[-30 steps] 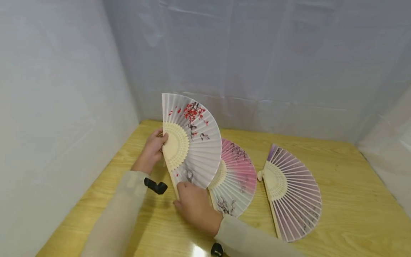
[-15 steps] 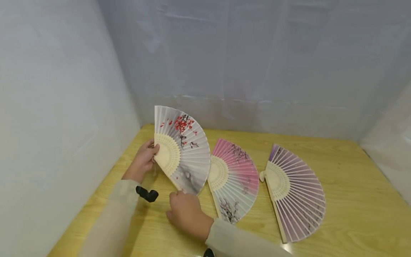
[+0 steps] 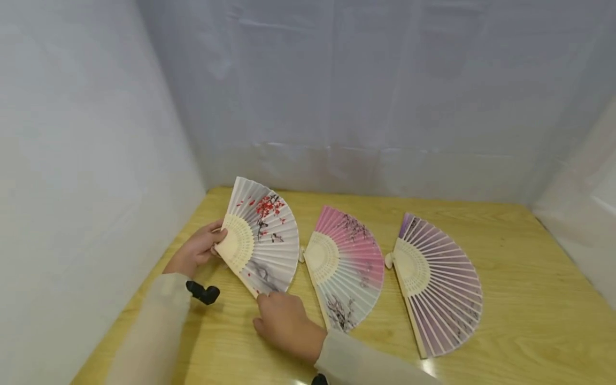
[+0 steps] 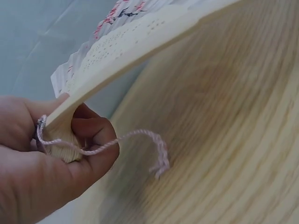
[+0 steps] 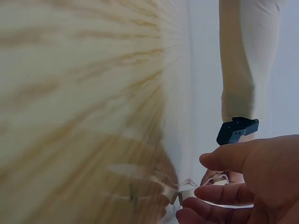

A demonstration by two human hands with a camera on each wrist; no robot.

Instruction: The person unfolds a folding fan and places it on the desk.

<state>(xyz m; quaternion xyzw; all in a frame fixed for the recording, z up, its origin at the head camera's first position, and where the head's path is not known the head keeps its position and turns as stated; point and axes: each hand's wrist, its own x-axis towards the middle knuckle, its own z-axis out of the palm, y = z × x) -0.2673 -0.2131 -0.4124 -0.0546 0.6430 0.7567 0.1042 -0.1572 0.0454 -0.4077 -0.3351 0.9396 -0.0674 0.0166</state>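
Note:
A white folding fan [image 3: 279, 256] with red blossoms and grey branches is spread wide at the left of the table. My left hand [image 3: 194, 248] pinches its pivot end between thumb and curled fingers. In the left wrist view the fan's pale ribs [image 4: 135, 51] tilt over the wood, and a pink twisted cord [image 4: 160, 149] dangles from the pivot. At the fan's lower front corner is my right hand [image 3: 291, 326], fingertips right at the edge. The right wrist view has its thumb [image 5: 222, 158] apart from the loosely bent fingers [image 5: 224, 193].
A spread pink and pale-green folding fan [image 3: 358, 262] lies just right of the white one. Farther right lies a spread purple fan [image 3: 447, 299]. They rest on a wooden table [image 3: 524, 289] with pale sheeting [image 3: 366, 96] behind and at both sides.
The white fan has come down and left, away from the pink fan it overlapped. Both hands moved with it. The right hand's hold at the front edge has loosened.

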